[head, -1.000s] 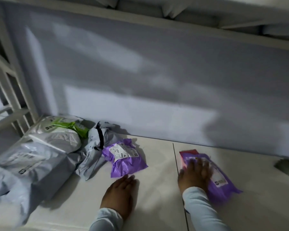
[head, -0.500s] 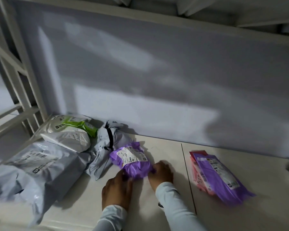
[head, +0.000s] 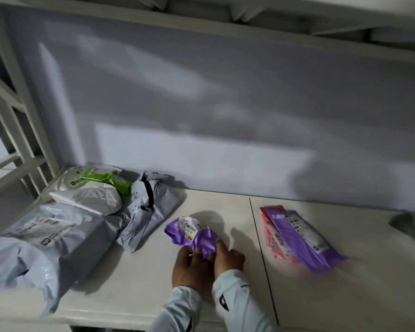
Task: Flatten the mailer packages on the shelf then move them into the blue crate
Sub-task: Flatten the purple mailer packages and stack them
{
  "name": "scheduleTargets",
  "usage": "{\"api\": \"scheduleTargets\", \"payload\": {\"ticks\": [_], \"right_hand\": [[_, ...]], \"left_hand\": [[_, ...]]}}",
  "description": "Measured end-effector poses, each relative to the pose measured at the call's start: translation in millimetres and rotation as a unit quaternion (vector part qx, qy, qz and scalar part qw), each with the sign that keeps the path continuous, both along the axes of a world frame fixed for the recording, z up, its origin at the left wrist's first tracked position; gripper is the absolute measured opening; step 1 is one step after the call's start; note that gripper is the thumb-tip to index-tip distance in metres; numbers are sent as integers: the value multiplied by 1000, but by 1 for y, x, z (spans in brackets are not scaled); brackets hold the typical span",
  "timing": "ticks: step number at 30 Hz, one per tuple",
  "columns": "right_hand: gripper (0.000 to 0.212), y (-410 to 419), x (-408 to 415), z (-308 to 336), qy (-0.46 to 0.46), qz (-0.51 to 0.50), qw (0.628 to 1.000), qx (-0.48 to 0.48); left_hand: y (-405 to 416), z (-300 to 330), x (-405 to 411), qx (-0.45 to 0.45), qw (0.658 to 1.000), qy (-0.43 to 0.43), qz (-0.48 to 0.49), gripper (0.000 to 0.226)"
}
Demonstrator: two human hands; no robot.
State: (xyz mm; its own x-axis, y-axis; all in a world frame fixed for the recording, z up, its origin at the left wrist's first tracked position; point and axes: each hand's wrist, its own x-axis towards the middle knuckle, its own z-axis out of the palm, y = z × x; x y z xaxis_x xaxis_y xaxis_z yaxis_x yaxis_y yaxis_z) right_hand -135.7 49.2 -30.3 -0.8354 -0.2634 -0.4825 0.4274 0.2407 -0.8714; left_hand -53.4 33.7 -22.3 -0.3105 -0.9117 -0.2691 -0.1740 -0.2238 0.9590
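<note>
Head view: my left hand [head: 189, 267] and right hand [head: 228, 257] both pinch the crumpled purple mailer [head: 192, 233] at its near end, judging to spread it flat on the shelf [head: 225, 307]. Flattened purple-and-pink stack [head: 297, 238] lies at 3 o'clock, well apart. Grey mailers [head: 58, 236] heaped at 9 o'clock, unflattened. Blue crate not in frame; dark blurred object [head: 410, 222] at far right, unidentifiable.

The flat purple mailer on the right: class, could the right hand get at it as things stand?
Probably yes. The flat purple mailer lies uncovered with bare shelf between, but the right hand is busy gripping the crumpled purple mailer.
</note>
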Motion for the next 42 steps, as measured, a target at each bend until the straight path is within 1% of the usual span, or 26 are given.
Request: {"api": "scheduleTargets", "payload": {"ticks": [2, 4, 6, 7, 9, 10, 11, 12, 13, 14, 15, 16, 17, 18, 19, 22, 25, 28, 30, 31, 34, 36, 37, 39, 40, 42], "right_hand": [[34, 6, -7, 7, -79, 45, 994, -55], [42, 15, -19, 8, -94, 64, 992, -54], [45, 25, -32, 6, -57, 91, 994, -36], [47, 28, -39, 0, -27, 108, 993, -36], [57, 37, -48, -4, -8, 111, 993, -45], [59, 42, -51, -2, 10, 99, 994, -52], [54, 49, -51, 5, 46, 101, 993, -46], [43, 55, -48, 16, 83, 117, 989, -34], [33, 61, -47, 22, 104, 122, 987, -26], [26, 66, -47, 26, 115, 130, 984, -34], [22, 69, -48, 27, 120, 143, 982, -34], [20, 72, -48, 26, 127, 156, 979, -35], [19, 73, -48, 25, 141, 167, 976, -19], [18, 73, -47, 22, 158, 173, 972, 10], [19, 74, -45, 22, 176, 174, 968, 45], [45, 78, -44, 22, 237, 148, 951, 135], [53, 81, -48, 18, 271, 143, 934, 183], [49, 85, -56, 15, 302, 136, 920, 208], [47, 87, -59, 11, 318, 138, 907, 239], [47, 89, -59, 9, 323, 143, 901, 252], [44, 98, -58, 4, 347, 170, 872, 300], [34, 104, -59, 1, 380, 177, 848, 324], [30, 106, -58, -1, 399, 171, 837, 332], [32, 105, -59, -5, 454, 150, 809, 341], [34, 102, -59, -10, 486, 146, 801, 319], [35, 93, -56, -17, 537, 178, 781, 264]], "left_hand": [[16, 0, -8, 16, 997, 75, -17, 27], [27, -1, -11, 63, 990, 108, -67, 29], [29, -1, -10, 139, 976, 125, -111, 26], [23, -1, -6, 179, 969, 131, -107, 20], [11, 2, 1, 239, 955, 159, -74, 18], [6, 5, 3, 265, 944, 193, -47, 18], [1, 8, 5, 312, 917, 245, -31, 21], [-5, 8, 4, 348, 897, 272, -22, 31], [-7, 12, 4, 358, 890, 279, -38, 44], [-8, 17, 3, 344, 900, 259, -60, 55], [-9, 20, -1, 299, 926, 216, -84, 58], [-9, 21, -3, 220, 957, 138, -127, 56], [-10, 19, -8, 125, 982, 25, -139, 48], [-8, 19, -10, 20, 989, -89, -117, 42], [-7, 17, -12, -47, 983, -153, -90, 40], [6, 14, -17, -133, 972, -187, -48, 35], [13, 10, -14, -177, 971, -161, -10, 32], [9, 3, -9, -201, 961, -190, -4, 39], [8, -3, -9, -190, 959, -210, -13, 40], [8, -6, -9, -184, 957, -224, -22, 38], [11, -11, -8, -148, 951, -266, -63, 20], [12, -11, -6, -130, 940, -304, -80, 29], [12, -11, -6, -143, 931, -328, -74, 37], [13, -9, -9, -229, 896, -377, -45, 52], [14, -5, -12, -285, 878, -383, -35, 57], [19, -4, -22, -363, 855, -364, -74, 59]]}}
